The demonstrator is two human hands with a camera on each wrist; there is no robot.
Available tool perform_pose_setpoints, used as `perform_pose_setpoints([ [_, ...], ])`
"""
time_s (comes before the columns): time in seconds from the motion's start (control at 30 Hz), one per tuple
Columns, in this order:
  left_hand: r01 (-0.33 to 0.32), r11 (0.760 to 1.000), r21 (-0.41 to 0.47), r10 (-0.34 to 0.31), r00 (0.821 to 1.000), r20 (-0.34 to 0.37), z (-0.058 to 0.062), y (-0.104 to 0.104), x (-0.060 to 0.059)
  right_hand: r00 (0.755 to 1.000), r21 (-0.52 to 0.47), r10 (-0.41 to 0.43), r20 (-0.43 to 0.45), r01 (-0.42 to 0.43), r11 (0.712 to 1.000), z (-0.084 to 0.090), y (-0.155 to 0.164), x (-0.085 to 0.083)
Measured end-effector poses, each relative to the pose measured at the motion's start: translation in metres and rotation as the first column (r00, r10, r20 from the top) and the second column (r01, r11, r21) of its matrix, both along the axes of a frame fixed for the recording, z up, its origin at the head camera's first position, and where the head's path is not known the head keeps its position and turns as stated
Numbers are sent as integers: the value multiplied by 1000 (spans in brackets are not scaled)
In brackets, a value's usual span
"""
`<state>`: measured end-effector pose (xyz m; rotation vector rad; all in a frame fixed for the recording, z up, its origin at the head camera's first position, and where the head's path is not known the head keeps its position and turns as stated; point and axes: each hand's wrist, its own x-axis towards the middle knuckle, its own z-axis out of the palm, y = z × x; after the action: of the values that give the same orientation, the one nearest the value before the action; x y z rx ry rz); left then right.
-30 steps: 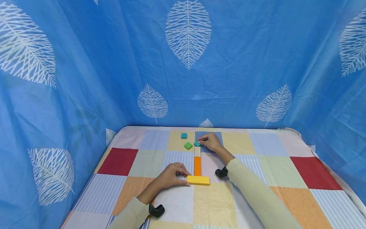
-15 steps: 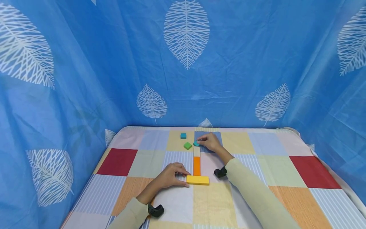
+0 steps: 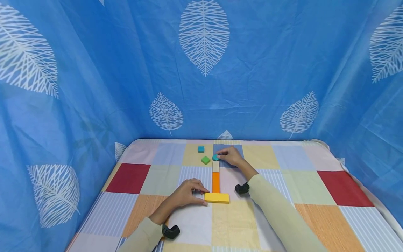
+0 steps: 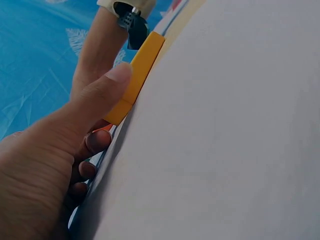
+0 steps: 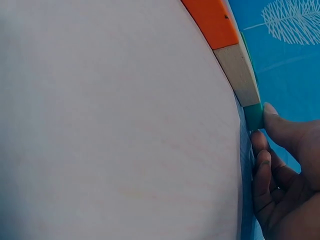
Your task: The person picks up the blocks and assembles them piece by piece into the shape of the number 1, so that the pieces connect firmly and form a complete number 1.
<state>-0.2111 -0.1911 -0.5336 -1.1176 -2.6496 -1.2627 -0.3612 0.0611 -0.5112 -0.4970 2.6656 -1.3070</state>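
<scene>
Your left hand pinches the left end of a long yellow block, thumb on its near side, forefinger toward the far corner. The block is a flat, straight-edged bar, smooth and evenly coloured, lying crosswise and running off to the right of your grip.

Beyond that grip, to the right, an orange block points away from you, its near end at the yellow bar's far edge. Narrow, bright paint; small dark mark on its side in the right wrist view. End to end with it: a shorter pale wooden block, bare, light-toned.

Your right hand holds a small teal block between thumb and forefinger, against the pale block's far end. Fingers cover part of it; full outline cannot be told.

Just left of that grip, apart from the row: a green block, squarish, set cornerwise. Farther left and beyond: a blue-teal square block. All lie on a patchwork cloth.
</scene>
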Motion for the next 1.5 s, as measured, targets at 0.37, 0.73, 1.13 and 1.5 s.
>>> perform_pose_setpoints([
  [0.37,4,995,97,-22,983,184,3,-7,-8,1000,-5,-3,-15,3,1000,2,-1,0],
  [0.73,-77,992,101,47,960,275,8,-6,-12,999,7,5,-32,-5,1000,-5,-1,1],
  [1.13,-82,994,67,67,978,196,28,-3,-38,1000,-10,-16,-4,16,1000,-6,-5,2],
  [1.5,-157,985,66,137,962,235,34,4,-58,999,-11,-54,8,54,998,-3,-2,1],
])
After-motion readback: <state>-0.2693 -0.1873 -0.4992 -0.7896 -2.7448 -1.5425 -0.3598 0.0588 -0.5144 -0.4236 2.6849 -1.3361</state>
